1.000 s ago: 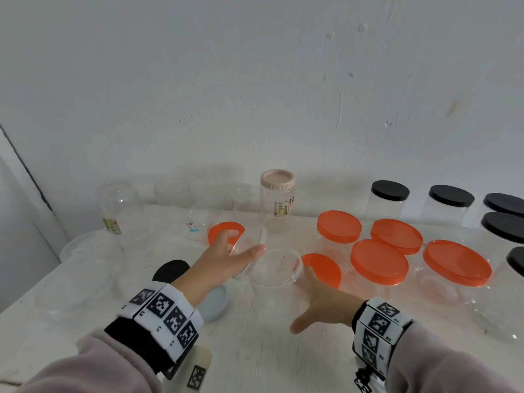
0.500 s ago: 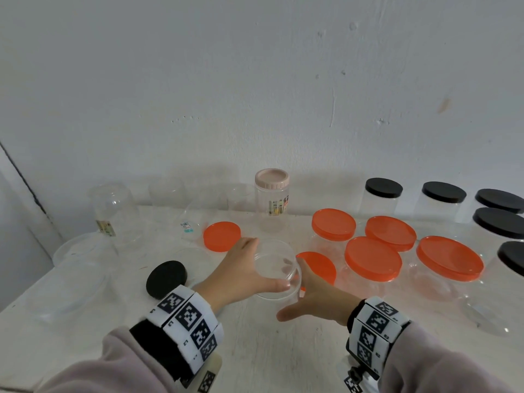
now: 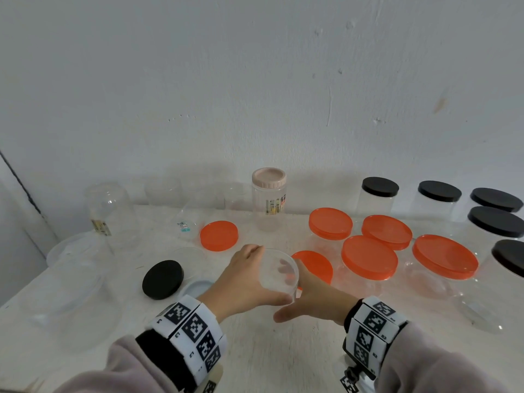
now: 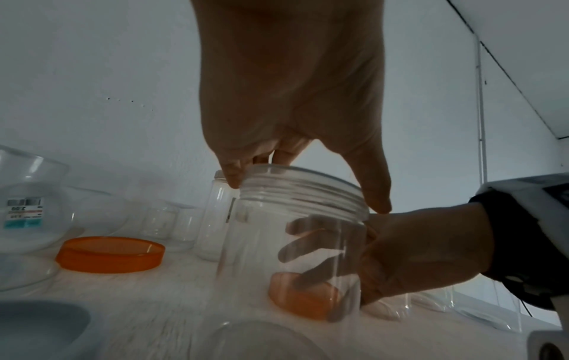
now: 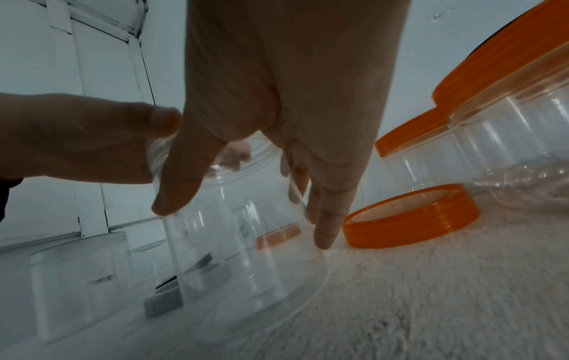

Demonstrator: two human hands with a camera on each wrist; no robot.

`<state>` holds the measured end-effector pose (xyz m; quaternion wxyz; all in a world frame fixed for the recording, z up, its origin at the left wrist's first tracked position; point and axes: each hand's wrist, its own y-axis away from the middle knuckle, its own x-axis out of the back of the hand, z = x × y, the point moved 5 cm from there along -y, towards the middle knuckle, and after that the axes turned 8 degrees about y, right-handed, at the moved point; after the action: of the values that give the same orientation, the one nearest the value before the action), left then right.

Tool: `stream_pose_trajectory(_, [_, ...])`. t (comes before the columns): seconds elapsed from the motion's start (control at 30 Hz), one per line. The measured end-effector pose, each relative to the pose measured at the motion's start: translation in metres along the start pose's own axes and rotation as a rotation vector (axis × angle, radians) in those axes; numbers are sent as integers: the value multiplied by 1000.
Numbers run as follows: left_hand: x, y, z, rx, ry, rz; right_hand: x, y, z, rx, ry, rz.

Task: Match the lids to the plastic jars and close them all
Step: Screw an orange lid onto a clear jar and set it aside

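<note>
A clear plastic jar (image 3: 283, 290) stands at the table's middle front. A clear lid (image 3: 280, 268) lies on its mouth. My left hand (image 3: 263, 276) comes from above with fingers and thumb curled round the lid's edge; in the left wrist view the left hand (image 4: 305, 192) pinches the threaded rim. My right hand (image 3: 303, 296) grips the jar's wall from the right. Its fingers (image 4: 311, 248) show through the jar (image 4: 277, 255), and thumb and fingers of the right hand (image 5: 243, 224) press the jar (image 5: 246, 268).
Loose orange lids lie left (image 3: 219, 236) and just behind the jar (image 3: 314, 265). A black lid (image 3: 163, 279) and a pale lid (image 3: 198, 287) lie front left. Closed orange-lidded jars (image 3: 368, 259) and black-lidded jars (image 3: 380, 191) fill the right. A pink-lidded jar (image 3: 268, 202) and open clear containers (image 3: 110, 214) stand behind and left.
My left hand carried the clear lid from the left down onto the jar's mouth. My right hand closed in on the jar's side.
</note>
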<state>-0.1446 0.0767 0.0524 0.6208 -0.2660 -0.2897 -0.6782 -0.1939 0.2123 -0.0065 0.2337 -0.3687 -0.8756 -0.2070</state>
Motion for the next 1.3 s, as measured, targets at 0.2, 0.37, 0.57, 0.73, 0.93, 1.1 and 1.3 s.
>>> stream_pose_trajectory(0.2, [1,3,-18,41,225,-87,11,4,-7,-40,69,-20])
stream_pose_trajectory(0.37, [-5,7,-48,136,448,-179,34,4,-43,-3,285,-103])
stream_pose_trajectory(0.57, [-18,3,-47,-49,586,-183,25,-12,-85,44,721,-297])
stream_pose_trajectory(0.73, [-19,2,-53,-68,577,-138,20,-18,-95,6,887,-327])
stream_pose_trajectory(0.93, [-21,0,-64,5,596,-106,17,-19,-88,-119,955,-251])
stream_pose_trajectory(1.1, [-23,1,-64,4,602,-113,16,-19,-86,-181,922,-262])
stream_pose_trajectory(1.3, [-24,1,-65,-6,579,-82,17,-23,-90,-136,926,-280])
